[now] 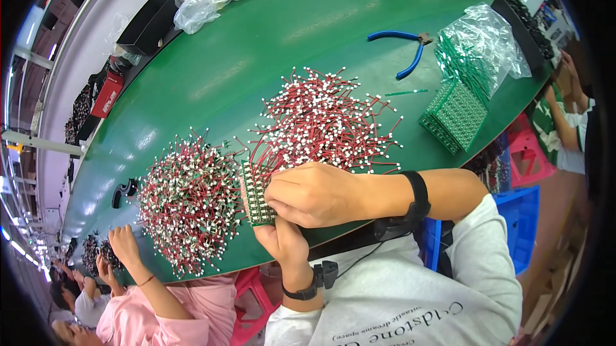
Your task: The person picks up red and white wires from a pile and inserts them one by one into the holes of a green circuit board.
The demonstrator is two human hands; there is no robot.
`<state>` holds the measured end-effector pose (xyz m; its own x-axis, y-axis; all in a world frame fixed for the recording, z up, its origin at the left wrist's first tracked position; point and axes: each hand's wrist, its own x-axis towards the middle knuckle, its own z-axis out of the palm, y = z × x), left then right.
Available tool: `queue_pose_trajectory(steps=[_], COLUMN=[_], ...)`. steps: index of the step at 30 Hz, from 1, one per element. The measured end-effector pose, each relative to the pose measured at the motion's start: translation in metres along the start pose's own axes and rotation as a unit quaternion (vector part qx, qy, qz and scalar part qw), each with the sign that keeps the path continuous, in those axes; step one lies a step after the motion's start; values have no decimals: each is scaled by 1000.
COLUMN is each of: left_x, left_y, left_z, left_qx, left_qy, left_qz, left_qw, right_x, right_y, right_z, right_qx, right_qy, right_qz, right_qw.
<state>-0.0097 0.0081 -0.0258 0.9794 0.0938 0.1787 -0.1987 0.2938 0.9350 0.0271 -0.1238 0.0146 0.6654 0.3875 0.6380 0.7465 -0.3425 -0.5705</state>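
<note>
The person's pale shirt [404,294] is nearest. Past it, the left hand [282,241] has its fingers closed on the lower edge of a green board [258,199], above the table [224,83]. The right hand [314,193] curls over the board's right side, fingertips hidden; I cannot tell what they pinch. One wire pile [186,208] lies left of the board, another [321,118] beyond; farther right are blue pliers [416,57], stacked boards [459,115] and a clear bag [497,38].

Desk [212,89]: smooth, glossy. Wires [314,118]: smooth, plastic-looking; plier handles [393,33]: smooth plastic, plier head [425,38]: dull metal. Bag [494,38]: crinkled, shiny clear plastic; wearer's shirt [385,282]: matt cloth.
</note>
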Motion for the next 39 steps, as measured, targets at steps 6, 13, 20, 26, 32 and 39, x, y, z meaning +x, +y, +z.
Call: queue_pose_trajectory(steps=[6,13,20,26,32,39], left_x=[-2,-1,-2,-2,1,8], left_y=[-7,-6,-5,4,11,10], left_z=[-12,-13,-11,-5,-5,-20], left_qx=[72,162,136,177,220,41], left_qy=[-30,-49,-18,-25,-33,57], left_qz=[-6,27,22,50,54,-23], left_qw=[997,985,990,983,974,997], right_x=[-2,-2,-4,-6,-6,1], right_y=[-1,-7,-6,-3,-1,-3], right_z=[2,2,3,10,15,4], right_qx=[-32,-120,-127,-95,-85,-114], right_qy=[6,17,24,35,52,68], right_qz=[5,-43,-28,-2,15,-9], right_qw=[999,992,991,995,995,991])
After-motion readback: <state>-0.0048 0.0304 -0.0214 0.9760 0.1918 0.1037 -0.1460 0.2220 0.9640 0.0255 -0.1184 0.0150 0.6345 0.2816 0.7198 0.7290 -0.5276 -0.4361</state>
